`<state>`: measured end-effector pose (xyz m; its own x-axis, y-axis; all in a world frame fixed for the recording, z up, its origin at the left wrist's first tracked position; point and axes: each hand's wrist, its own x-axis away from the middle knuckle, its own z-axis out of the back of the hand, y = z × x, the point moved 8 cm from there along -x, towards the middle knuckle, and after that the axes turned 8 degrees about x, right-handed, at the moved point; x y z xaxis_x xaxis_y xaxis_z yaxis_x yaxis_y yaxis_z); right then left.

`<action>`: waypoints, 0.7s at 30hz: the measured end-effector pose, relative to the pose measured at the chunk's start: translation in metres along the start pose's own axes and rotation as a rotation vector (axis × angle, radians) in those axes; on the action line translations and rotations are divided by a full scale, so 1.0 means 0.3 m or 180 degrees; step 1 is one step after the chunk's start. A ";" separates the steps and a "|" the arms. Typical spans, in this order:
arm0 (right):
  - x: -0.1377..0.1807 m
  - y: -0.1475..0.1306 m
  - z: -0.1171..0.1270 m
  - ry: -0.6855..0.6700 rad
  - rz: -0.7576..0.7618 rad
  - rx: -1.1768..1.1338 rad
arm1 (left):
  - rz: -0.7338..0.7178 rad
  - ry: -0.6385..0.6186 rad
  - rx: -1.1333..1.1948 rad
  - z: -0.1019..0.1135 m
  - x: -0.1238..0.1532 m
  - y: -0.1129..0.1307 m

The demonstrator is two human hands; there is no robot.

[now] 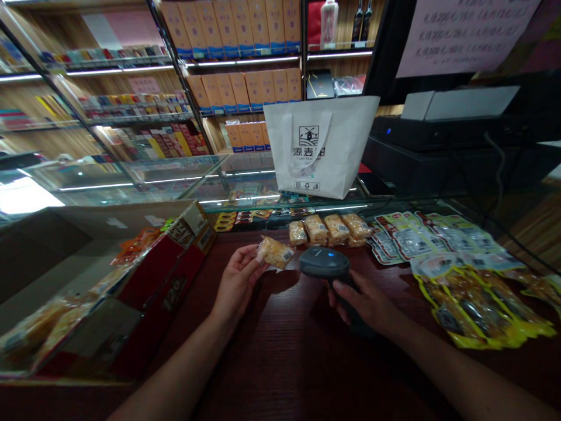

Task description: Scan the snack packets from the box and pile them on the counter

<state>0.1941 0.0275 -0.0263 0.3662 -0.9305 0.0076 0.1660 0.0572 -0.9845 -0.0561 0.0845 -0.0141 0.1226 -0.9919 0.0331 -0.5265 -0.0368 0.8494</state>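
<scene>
My left hand (236, 280) is closed on a small wrapped snack packet (275, 252), pinched at its left end and held just above the dark wooden counter (280, 345). My right hand (366, 304) grips the handle of a grey barcode scanner (324, 263), whose head with a blue light sits right beside the packet. Several similar wrapped snacks (328, 229) lie in a row just behind the scanner.
A white tote bag (322, 146) stands on the glass case behind. Flat yellow and white packets (456, 263) spread over the counter's right side. An open red carton of snacks (144, 275) lies at left. A black register (438, 140) sits back right; shelves fill the background.
</scene>
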 end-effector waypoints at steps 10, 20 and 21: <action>0.000 -0.009 0.001 0.0003 0.0041 0.0003 | -0.0040 -0.0128 -0.0022 -0.025 0.010 0.005; 0.000 -0.035 0.004 0.0093 0.0062 0.0062 | -0.0084 -0.0143 -0.0125 -0.035 0.013 0.009; -0.001 -0.035 0.004 0.0102 0.0068 0.0052 | -0.0081 -0.0149 -0.0130 -0.036 0.014 0.008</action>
<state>0.1935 0.0275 -0.0158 0.3404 -0.9401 -0.0192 0.1735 0.0829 -0.9813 -0.0479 0.0816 -0.0063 0.0956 -0.9953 -0.0128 -0.4889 -0.0581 0.8704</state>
